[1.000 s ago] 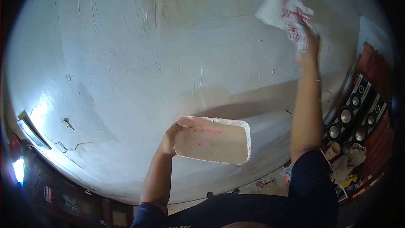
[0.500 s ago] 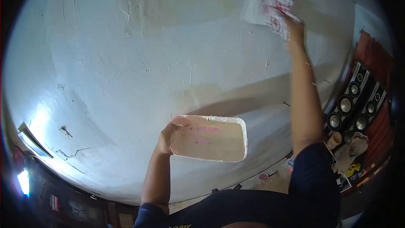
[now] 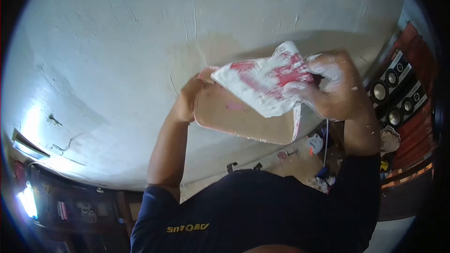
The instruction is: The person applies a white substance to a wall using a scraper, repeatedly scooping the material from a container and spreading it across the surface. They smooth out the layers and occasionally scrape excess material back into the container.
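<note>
My left hand (image 3: 190, 96) is closed around the left end of a shallow rectangular plastic tub (image 3: 229, 117), its face dull beige with pink smudges and white paste on the rim. My right hand (image 3: 335, 84), smeared with white paste, grips a red plastic putty spreader (image 3: 269, 82) thickly coated in white putty. The spreader's broad blade lies over the tub's upper edge and hides part of it; whether the two touch is hard to tell. Behind both stands a grey-white wall (image 3: 126, 61) with ridges and a darker damp-looking patch.
Tall speakers (image 3: 393, 93) stand at the right before a red curtain (image 3: 415, 136). A nail-like hook (image 3: 54, 120) juts from the wall at left, near a bright lamp (image 3: 29, 200). Below, small items lie on the floor, including a pale cloth-like thing (image 3: 315, 144).
My right hand has come down from high on the wall to the tub, bringing the putty spreader. The tub sits higher in view and the camera's view has shifted.
</note>
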`<action>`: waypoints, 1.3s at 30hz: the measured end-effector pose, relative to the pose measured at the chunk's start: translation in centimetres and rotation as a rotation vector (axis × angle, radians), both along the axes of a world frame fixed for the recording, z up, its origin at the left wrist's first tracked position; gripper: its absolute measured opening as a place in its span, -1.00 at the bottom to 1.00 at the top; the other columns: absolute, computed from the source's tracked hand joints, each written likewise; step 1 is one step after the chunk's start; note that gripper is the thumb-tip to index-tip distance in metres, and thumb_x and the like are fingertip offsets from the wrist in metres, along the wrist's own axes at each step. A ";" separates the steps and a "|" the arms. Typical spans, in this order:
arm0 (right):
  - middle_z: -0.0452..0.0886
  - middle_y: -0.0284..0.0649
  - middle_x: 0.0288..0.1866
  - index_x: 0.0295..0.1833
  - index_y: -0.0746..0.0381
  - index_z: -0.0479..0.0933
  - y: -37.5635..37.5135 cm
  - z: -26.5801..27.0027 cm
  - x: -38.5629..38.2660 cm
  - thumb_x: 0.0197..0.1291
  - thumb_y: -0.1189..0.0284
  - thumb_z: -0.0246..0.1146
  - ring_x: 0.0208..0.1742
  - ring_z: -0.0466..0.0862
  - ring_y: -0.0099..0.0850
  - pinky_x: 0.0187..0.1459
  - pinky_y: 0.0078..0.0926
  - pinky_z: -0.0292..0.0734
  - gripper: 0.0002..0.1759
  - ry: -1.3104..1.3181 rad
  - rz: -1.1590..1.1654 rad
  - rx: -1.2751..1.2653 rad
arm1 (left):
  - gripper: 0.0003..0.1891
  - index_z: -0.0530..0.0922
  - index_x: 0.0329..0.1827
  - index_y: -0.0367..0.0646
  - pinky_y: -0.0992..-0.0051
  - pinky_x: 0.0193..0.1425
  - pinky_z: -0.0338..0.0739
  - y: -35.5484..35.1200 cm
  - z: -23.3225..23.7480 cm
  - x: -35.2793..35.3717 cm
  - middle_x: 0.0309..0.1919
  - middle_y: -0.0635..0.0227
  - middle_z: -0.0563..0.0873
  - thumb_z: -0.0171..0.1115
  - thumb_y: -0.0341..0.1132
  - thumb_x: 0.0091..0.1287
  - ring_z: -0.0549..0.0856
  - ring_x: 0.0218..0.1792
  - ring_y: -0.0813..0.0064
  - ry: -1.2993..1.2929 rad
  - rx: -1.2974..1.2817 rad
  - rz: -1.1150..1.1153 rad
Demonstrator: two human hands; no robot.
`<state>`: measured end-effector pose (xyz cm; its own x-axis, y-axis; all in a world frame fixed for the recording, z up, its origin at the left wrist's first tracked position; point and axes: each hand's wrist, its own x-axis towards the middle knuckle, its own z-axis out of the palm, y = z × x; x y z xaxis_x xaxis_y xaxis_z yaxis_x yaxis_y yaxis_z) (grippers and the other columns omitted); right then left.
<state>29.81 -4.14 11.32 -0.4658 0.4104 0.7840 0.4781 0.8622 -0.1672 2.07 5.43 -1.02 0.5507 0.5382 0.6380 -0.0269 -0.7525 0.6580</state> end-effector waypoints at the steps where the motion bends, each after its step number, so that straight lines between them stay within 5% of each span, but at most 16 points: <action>1: 0.58 -0.08 -0.44 -0.25 0.37 0.50 0.2 -1.0 0.2 -0.12 0.55 0.39 -0.45 0.63 -0.36 -0.39 -0.47 0.50 -0.72 -0.113 -0.061 0.026 | -0.52 0.38 0.09 -0.39 0.38 0.12 0.40 -1.1 1.1 1.2 0.01 0.10 0.54 -0.17 -0.14 0.33 0.54 0.02 0.30 -0.149 -0.196 -0.114; 3: 0.55 -0.04 -0.36 -0.22 0.34 0.45 0.6 -2.1 -0.1 -0.18 0.57 0.42 -0.41 0.61 -0.31 -0.34 -0.45 0.49 -0.64 -0.230 -0.114 0.038 | -0.55 0.39 0.08 -0.38 0.39 0.10 0.41 -1.1 0.8 1.7 0.00 0.11 0.55 -0.15 -0.18 0.31 0.55 0.00 0.30 -0.306 -0.405 -0.221; 5: 0.53 0.05 -0.54 -0.38 0.37 0.50 1.5 -2.1 -1.3 -0.15 0.52 0.30 -0.52 0.56 -0.08 -0.41 -0.35 0.46 -0.81 -0.419 -0.218 -0.390 | -0.57 0.41 0.07 -0.37 0.42 0.07 0.43 -0.3 -0.6 1.6 -0.02 0.13 0.56 -0.17 -0.24 0.26 0.56 -0.03 0.34 -0.186 -0.211 -0.020; 8: 0.48 0.08 -0.61 -0.47 0.39 0.52 1.4 -3.1 -2.1 -0.14 0.49 0.20 -0.54 0.51 0.02 -0.44 -0.26 0.43 -0.85 -0.442 -0.231 -0.349 | -0.58 0.41 0.06 -0.35 0.42 0.02 0.45 -1.9 0.7 2.5 -0.03 0.14 0.56 -0.20 -0.27 0.25 0.56 -0.04 0.37 -0.288 -0.462 -0.139; 12: 0.51 0.09 -0.60 -0.40 0.38 0.54 1.0 -2.8 -2.8 -0.12 0.48 0.19 -0.48 0.58 0.01 -0.35 -0.17 0.50 -0.82 -0.578 -0.171 -0.512 | -0.57 0.41 0.07 -0.33 0.43 -0.01 0.46 -1.6 -0.2 2.5 -0.04 0.15 0.57 -0.21 -0.22 0.28 0.56 -0.04 0.41 -0.236 -0.334 -0.109; 14: 0.54 0.10 -0.53 -0.39 0.37 0.54 1.1 -2.8 -2.5 -0.11 0.49 0.19 -0.44 0.58 -0.01 -0.32 -0.21 0.48 -0.83 -0.581 -0.145 -0.543 | -0.62 0.38 0.06 -0.50 0.40 0.04 0.46 -1.1 -0.5 2.5 -0.01 0.05 0.54 -0.13 -0.37 0.30 0.58 -0.04 0.30 -0.298 -0.522 -0.172; 18: 0.56 0.04 -0.44 -0.36 0.39 0.54 3.5 -3.3 0.4 -0.07 0.45 0.28 -0.46 0.55 -0.22 -0.30 -0.38 0.42 -0.79 -0.443 -0.082 -0.692 | -0.71 0.47 -0.06 -0.42 0.41 -0.01 0.47 0.2 -1.9 2.7 -0.03 0.05 0.55 -0.07 -0.43 0.25 0.58 -0.06 0.26 -0.099 -0.108 0.029; 21: 0.63 -0.17 -0.38 -0.23 0.41 0.55 4.8 -4.3 2.4 0.02 0.50 0.32 -0.35 0.58 -0.54 -0.24 -0.52 0.47 -0.78 0.029 0.030 -0.939 | -0.75 0.48 -0.11 -0.46 0.38 0.00 0.47 -0.1 -1.6 2.8 -0.02 0.01 0.54 -0.03 -0.53 0.20 0.58 -0.05 0.20 -0.267 -0.548 -0.037; 23: 0.63 -0.18 -0.18 0.02 0.42 0.46 5.3 -4.3 3.4 -0.03 0.58 0.36 -0.20 0.62 -0.55 -0.15 -0.59 0.52 -0.55 0.206 0.072 -1.066 | -0.73 0.48 -0.07 -0.45 0.38 0.04 0.45 -0.2 -1.5 2.2 -0.01 0.01 0.54 -0.03 -0.51 0.20 0.56 -0.02 0.20 -0.090 -0.073 0.082; 26: 0.59 -0.12 -0.05 0.18 0.42 0.30 4.7 -5.1 3.8 -0.04 0.58 0.36 -0.14 0.62 -0.52 -0.10 -0.59 0.52 -0.38 0.408 0.137 -0.896 | -0.71 0.47 -0.03 -0.45 0.39 0.08 0.43 -0.9 -0.1 2.2 0.02 0.00 0.52 0.00 -0.51 0.20 0.55 0.01 0.20 -0.347 -0.491 -0.228; 27: 0.55 -0.11 0.02 0.26 0.36 0.23 4.3 -4.9 4.0 -0.01 0.58 0.33 -0.11 0.61 -0.50 -0.07 -0.58 0.52 -0.31 0.390 0.178 -0.890 | -0.70 0.47 0.00 -0.44 0.39 0.09 0.42 0.1 -1.3 1.8 0.04 0.01 0.51 0.03 -0.50 0.22 0.54 0.02 0.23 -0.069 -0.022 0.095; 31: 0.52 -0.16 0.04 0.16 0.36 0.38 3.6 -5.7 5.2 0.15 0.60 0.19 -0.07 0.57 -0.52 -0.02 -0.55 0.48 -0.57 0.186 0.137 -0.746 | -0.53 0.42 0.06 -0.50 0.36 0.05 0.49 0.6 -1.6 1.4 -0.01 0.06 0.57 0.30 -0.45 0.09 0.59 -0.02 0.33 -0.158 -0.205 0.014; 34: 0.62 -0.12 -0.13 0.02 0.36 0.53 1.7 -3.2 6.2 -0.19 0.60 0.05 -0.03 0.56 -0.51 0.05 -0.51 0.40 -0.49 0.085 0.140 -1.064 | -0.69 0.49 -0.01 -0.42 0.37 0.08 0.44 0.9 -1.8 1.4 0.04 0.03 0.52 0.14 -0.48 0.18 0.55 0.00 0.23 -0.079 -0.003 0.093; 36: 0.61 -0.03 -0.09 0.07 0.33 0.51 2.3 -2.9 6.0 -0.36 0.56 -0.04 -0.03 0.59 -0.41 0.04 -0.50 0.39 -0.33 -0.011 0.415 -0.586 | -0.68 0.50 -0.02 -0.41 0.36 0.07 0.44 0.8 -1.7 1.4 0.03 0.04 0.52 0.18 -0.49 0.15 0.55 0.00 0.22 -0.128 -0.155 0.033; 38: 0.60 0.01 -0.10 0.02 0.31 0.54 1.6 -1.1 6.6 -0.30 0.60 0.03 -0.11 0.63 -0.24 -0.07 -0.48 0.46 -0.41 -0.279 0.204 -0.390 | -0.71 0.50 -0.03 -0.40 0.37 0.07 0.44 1.0 -1.4 1.2 0.02 0.05 0.53 0.15 -0.50 0.18 0.55 0.00 0.26 -0.090 -0.039 0.049; 39: 0.61 -0.02 -0.12 -0.03 0.30 0.55 1.2 -1.0 6.9 -0.28 0.59 0.09 -0.16 0.64 -0.19 -0.14 -0.45 0.50 -0.48 -0.379 0.068 -0.336 | -0.72 0.49 -0.01 -0.41 0.37 0.07 0.44 1.4 -1.9 1.3 0.01 0.07 0.53 0.10 -0.49 0.22 0.55 0.01 0.28 -0.184 -0.298 -0.013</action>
<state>36.67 -2.92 10.37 -0.7265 0.5695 0.3844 0.5035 0.8220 -0.2661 3.37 6.87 -2.89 0.4491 0.7095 0.5430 -0.1734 -0.5270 0.8320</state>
